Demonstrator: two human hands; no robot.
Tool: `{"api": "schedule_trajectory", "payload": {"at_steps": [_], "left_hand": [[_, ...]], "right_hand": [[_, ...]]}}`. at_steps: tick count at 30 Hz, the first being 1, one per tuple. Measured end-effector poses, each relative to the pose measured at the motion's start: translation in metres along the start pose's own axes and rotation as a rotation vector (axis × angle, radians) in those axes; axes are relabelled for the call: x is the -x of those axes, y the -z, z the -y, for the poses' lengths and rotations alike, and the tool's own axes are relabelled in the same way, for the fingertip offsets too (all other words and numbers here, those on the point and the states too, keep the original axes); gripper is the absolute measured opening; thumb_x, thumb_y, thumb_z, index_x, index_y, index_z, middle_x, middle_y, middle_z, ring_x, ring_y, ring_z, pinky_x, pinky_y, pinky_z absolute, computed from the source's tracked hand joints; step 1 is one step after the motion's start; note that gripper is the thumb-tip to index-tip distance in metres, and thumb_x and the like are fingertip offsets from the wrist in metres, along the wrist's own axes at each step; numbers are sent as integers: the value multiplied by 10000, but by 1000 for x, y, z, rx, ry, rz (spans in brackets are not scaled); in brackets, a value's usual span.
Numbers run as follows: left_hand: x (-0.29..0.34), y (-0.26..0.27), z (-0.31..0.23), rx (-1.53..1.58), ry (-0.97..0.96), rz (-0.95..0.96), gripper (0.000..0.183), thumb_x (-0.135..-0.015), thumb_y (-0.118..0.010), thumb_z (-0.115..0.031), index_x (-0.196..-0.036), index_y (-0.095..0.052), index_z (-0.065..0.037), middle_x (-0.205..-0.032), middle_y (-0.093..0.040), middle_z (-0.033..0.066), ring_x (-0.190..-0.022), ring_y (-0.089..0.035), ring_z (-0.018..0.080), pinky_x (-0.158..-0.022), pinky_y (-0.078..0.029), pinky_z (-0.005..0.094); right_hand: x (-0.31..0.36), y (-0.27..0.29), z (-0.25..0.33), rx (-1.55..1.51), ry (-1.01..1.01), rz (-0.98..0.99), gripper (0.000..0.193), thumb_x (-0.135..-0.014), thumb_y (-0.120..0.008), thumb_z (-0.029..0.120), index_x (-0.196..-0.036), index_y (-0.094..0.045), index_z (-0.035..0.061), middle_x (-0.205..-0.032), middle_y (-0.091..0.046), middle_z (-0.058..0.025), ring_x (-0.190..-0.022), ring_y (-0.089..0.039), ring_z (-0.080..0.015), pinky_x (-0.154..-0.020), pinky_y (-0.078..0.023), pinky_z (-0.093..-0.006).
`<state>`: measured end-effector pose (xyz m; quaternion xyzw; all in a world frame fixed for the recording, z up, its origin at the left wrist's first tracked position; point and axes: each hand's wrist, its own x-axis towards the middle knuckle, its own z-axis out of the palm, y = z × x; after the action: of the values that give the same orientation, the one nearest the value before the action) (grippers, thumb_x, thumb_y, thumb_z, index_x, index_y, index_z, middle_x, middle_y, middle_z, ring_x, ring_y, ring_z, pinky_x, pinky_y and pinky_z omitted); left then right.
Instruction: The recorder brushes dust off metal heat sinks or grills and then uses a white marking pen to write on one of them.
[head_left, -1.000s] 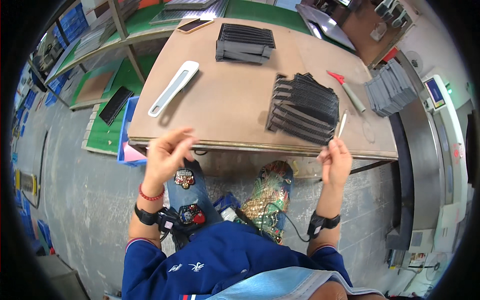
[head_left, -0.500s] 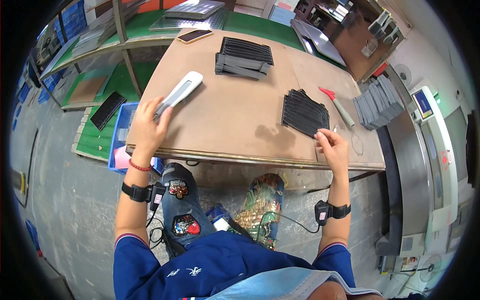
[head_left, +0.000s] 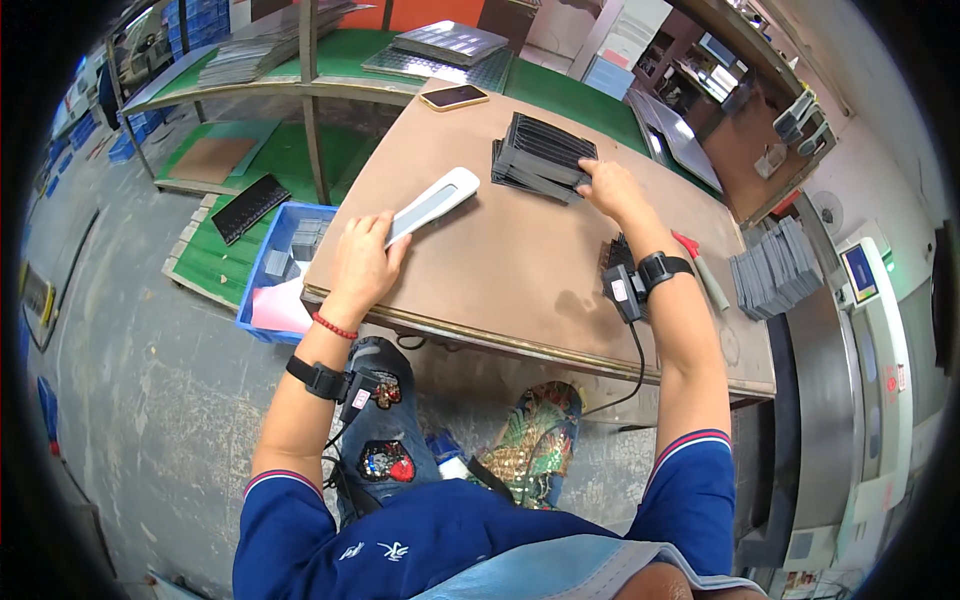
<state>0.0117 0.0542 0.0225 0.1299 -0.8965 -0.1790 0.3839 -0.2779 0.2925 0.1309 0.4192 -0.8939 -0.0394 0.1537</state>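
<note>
My left hand (head_left: 366, 262) is closed round the lower end of a long white-and-grey handheld tool (head_left: 435, 203), which slants over the near left of the table. Its exact kind I cannot make out. My right hand (head_left: 612, 188) reaches far forward, its fingers closed on the right edge of a stack of thin black slotted pieces with grey edges (head_left: 542, 155). This stack lies on the table's far middle. A second black stack (head_left: 612, 252) is mostly hidden under my right forearm. Just right of that forearm lies a red-and-grey tool (head_left: 708, 275), its kind unclear.
The brown tabletop (head_left: 480, 270) has a phone (head_left: 454, 97) at its far left corner. Grey pieces (head_left: 775, 268) are piled at the right. A blue crate (head_left: 268, 250) stands left of the table, near a green shelf (head_left: 345, 50). A white machine (head_left: 885, 370) stands at right.
My right hand has left the near right black stack and moved forward and left to the far one. My left hand still holds the white-and-grey tool. The view has shifted.
</note>
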Motion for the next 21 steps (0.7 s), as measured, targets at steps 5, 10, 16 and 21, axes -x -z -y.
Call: {"api": "schedule_trajectory", "payload": {"at_steps": [5, 10, 16, 21], "left_hand": [[2, 0, 3, 34, 20, -9, 354, -811, -668, -201, -1077, -605, 24, -1017, -626, 182, -956, -556, 350, -852, -453, 427], [0, 7, 2, 48, 10, -44, 326, -814, -662, -195, -1048, -610, 26, -990, -629, 186, -934, -561, 356, -832, -457, 425], [-2, 2, 3, 2, 9, -8, 347, -806, -678, -195, -1064, -618, 29, -998, -626, 185, -953, -561, 350, -842, -454, 412], [-7, 7, -16, -288, -71, 84, 418, -800, -691, -248, -1113, -597, 12, -1029, -624, 167, -982, -559, 326, -866, -442, 409]], "right_hand": [[12, 2, 12, 165, 72, -69, 211, -829, -562, 123, -1011, -665, 101, -882, -680, -153, -842, -656, -309, -767, -497, -424], [106, 45, 69, 150, 273, -370, 132, -810, -556, 91, -897, -653, 72, -709, -638, -95, -681, -625, -257, -623, -466, -394], [195, -12, 123, -240, 225, -365, 163, -749, -680, 120, -893, -680, 42, -932, -693, -81, -842, -631, -231, -751, -489, -365], [210, -30, 135, -412, 74, -488, 236, -750, -714, 136, -962, -682, 36, -1016, -679, -86, -926, -612, -253, -819, -471, -386]]}}
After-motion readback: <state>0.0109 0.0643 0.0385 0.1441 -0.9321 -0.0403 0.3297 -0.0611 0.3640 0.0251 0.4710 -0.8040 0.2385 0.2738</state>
